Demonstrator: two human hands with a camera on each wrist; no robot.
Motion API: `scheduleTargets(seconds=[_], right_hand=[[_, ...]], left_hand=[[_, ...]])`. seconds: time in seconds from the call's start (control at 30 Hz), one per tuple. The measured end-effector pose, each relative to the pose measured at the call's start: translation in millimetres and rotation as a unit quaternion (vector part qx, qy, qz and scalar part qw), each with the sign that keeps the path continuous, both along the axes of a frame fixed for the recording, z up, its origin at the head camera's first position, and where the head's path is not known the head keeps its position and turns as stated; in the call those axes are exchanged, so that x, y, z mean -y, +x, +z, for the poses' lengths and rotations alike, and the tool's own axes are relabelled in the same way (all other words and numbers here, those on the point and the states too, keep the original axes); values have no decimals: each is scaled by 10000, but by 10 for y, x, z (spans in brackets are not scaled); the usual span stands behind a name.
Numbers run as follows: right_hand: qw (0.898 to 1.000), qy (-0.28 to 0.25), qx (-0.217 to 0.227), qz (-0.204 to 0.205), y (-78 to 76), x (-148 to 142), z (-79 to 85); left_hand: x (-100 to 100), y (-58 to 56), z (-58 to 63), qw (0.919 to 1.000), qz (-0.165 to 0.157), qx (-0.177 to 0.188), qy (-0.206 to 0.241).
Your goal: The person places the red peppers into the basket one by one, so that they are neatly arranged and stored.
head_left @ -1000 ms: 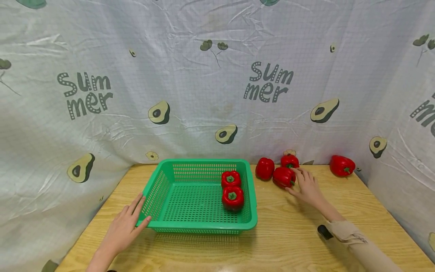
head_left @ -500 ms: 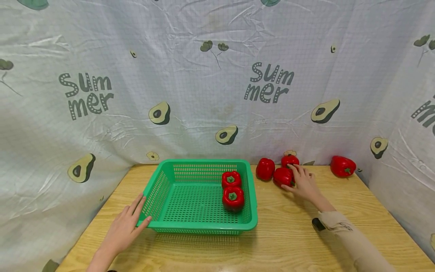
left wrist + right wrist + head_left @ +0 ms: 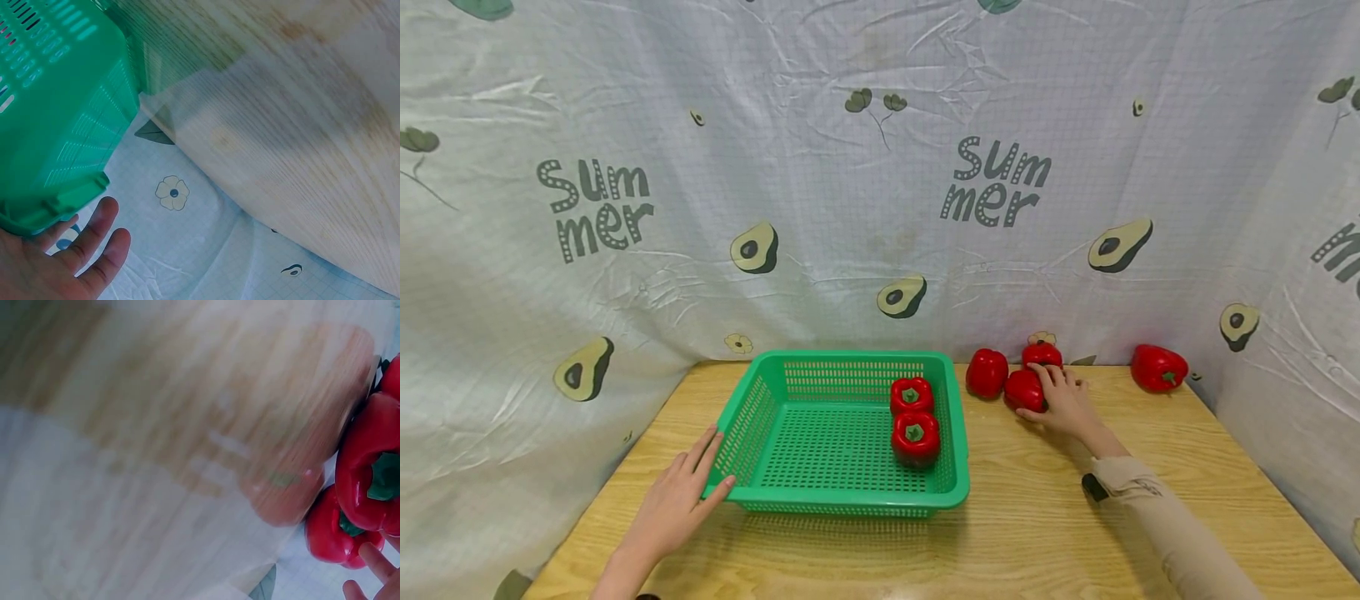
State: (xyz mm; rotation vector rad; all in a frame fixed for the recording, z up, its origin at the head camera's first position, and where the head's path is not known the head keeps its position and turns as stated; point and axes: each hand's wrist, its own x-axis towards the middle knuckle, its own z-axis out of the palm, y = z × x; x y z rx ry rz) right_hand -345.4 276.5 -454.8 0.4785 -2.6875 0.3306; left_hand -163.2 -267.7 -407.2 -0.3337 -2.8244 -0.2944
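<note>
My left hand [image 3: 672,507] rests on the left front corner of a green plastic basket [image 3: 850,497], its fingers spread along the rim. The left wrist view shows those fingers [image 3: 103,262] extended beside the basket wall. Two red bell peppers stand in the basket's right side, a rear one [image 3: 912,396] and a front one [image 3: 916,440]. On the table right of it, my right hand [image 3: 1070,410] holds a red bell pepper [image 3: 1024,392] at its stem end, thumb in front and fingers behind. Another bell pepper [image 3: 1042,357] lies just behind it; a further one [image 3: 987,373] is to its left.
A lone bell pepper [image 3: 1159,368] lies at the table's back right corner. The wooden table [image 3: 1000,533] runs back to a hanging printed cloth [image 3: 820,167], which also closes off both sides.
My right hand has moved left and closed in around the front bell pepper on the table. My left hand and the basket have stayed in place.
</note>
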Motion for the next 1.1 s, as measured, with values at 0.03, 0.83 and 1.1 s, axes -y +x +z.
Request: scheduleTargets(seconds=[0.03,0.83,1.1], right_hand=[[10000,35,22,3,0,4,5],[9997,162,28,153,27,18,-9],[9987,266,-8,440,141,-21,49]], left_hand=[[0,-1,0,10000,-4,-4,6],[4,-12,-19,10000,4,-1,48],[10,-12,-33,10000,-15,-26,57]])
